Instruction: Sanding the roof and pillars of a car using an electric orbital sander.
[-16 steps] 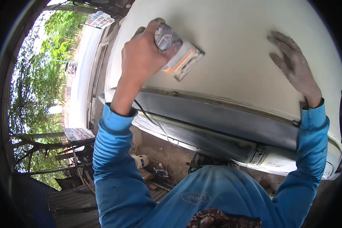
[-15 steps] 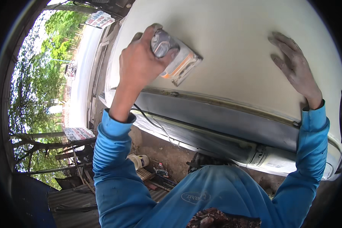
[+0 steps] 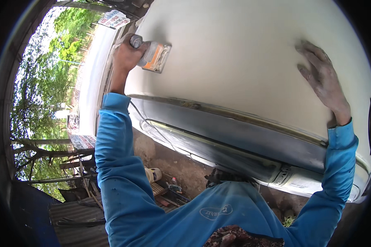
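Observation:
My left hand [image 3: 127, 57] is wrapped round the grip of a grey and orange electric sander [image 3: 153, 57], near the left edge of a pale, dusty vehicle roof [image 3: 231, 57]. The sander's flat pad faces the roof; its contact line is partly hidden. A dark power cord [image 3: 141, 115] trails down past my left sleeve and along the vehicle's side. Over at the right, my dust-coated right hand [image 3: 323, 80] lies on the roof with fingers apart, holding nothing.
A raised rail [image 3: 235, 112] borders the roof on my side, with a window [image 3: 235, 150] below it. On the ground are a whitish bucket [image 3: 155, 174] and several loose items. Corrugated sheeting [image 3: 76, 220] lies lower left; signboards [image 3: 113, 19] and a road stand beyond.
My left hand has carried the sander leftward across the roof, toward its left edge. The right hand stays in nearly the same spot, its fingers slightly more bent.

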Action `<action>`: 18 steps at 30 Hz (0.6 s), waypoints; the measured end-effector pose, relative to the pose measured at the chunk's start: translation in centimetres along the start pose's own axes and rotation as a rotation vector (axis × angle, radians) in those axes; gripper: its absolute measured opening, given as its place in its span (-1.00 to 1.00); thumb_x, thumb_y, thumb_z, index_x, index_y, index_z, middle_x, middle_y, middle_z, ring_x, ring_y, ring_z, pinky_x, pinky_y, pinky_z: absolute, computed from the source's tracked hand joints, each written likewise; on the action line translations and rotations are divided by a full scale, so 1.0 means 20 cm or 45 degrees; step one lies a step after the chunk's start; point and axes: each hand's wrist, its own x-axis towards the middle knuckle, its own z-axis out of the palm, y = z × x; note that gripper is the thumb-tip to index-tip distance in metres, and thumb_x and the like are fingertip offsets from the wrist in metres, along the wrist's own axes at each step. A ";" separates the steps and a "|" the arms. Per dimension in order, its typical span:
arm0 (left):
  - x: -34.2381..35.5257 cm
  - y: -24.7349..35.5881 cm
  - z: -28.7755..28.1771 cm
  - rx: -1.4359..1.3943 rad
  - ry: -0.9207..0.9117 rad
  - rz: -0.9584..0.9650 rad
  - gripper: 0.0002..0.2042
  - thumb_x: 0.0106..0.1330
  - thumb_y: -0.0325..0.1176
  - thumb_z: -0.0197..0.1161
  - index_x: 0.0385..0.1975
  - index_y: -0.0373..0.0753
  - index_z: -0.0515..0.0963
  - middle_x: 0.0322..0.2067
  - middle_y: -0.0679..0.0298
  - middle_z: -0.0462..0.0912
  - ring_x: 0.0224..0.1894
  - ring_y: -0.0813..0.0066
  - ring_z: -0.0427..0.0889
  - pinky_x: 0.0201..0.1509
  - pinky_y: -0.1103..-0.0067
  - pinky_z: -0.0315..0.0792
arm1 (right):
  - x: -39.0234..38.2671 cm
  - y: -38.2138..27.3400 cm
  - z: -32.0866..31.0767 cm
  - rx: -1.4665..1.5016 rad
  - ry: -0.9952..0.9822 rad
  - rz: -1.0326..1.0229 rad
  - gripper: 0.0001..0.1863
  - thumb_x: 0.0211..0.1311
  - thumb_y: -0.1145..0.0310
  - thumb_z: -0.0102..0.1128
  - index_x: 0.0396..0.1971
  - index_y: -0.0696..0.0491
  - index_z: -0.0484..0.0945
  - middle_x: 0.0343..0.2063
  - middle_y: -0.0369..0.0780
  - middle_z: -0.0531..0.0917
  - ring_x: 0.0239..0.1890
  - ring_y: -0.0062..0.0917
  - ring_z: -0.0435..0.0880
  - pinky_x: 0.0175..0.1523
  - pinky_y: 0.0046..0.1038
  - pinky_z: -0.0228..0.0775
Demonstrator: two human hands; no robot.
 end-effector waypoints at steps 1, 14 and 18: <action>0.00 0.06 0.00 -0.020 -0.029 0.042 -0.38 0.12 0.08 0.46 0.15 -0.12 0.57 -0.17 0.02 0.77 -0.11 -0.06 0.75 -0.01 0.25 0.60 | 0.00 0.00 0.00 -0.003 -0.007 -0.015 -0.56 0.36 0.38 0.24 0.22 0.12 0.53 0.31 -0.10 0.47 0.39 -0.15 0.39 0.48 -0.20 0.22; -0.14 0.15 -0.03 -0.009 0.036 0.079 -0.35 0.12 0.09 0.45 0.14 -0.20 0.57 -0.27 -0.02 0.78 -0.16 -0.05 0.76 -0.04 0.23 0.62 | -0.03 0.01 -0.01 0.129 -0.026 0.032 -0.52 0.33 0.43 0.26 0.25 0.14 0.52 0.32 -0.09 0.46 0.40 -0.17 0.39 0.49 -0.22 0.22; -0.13 0.13 -0.02 0.011 0.025 0.084 -0.35 0.14 0.12 0.42 0.15 -0.20 0.57 -0.26 -0.03 0.78 -0.15 -0.07 0.76 -0.01 0.22 0.62 | 0.00 0.00 -0.03 0.073 -0.060 0.061 -0.52 0.33 0.43 0.26 0.24 0.14 0.52 0.31 -0.08 0.47 0.40 -0.17 0.39 0.48 -0.22 0.23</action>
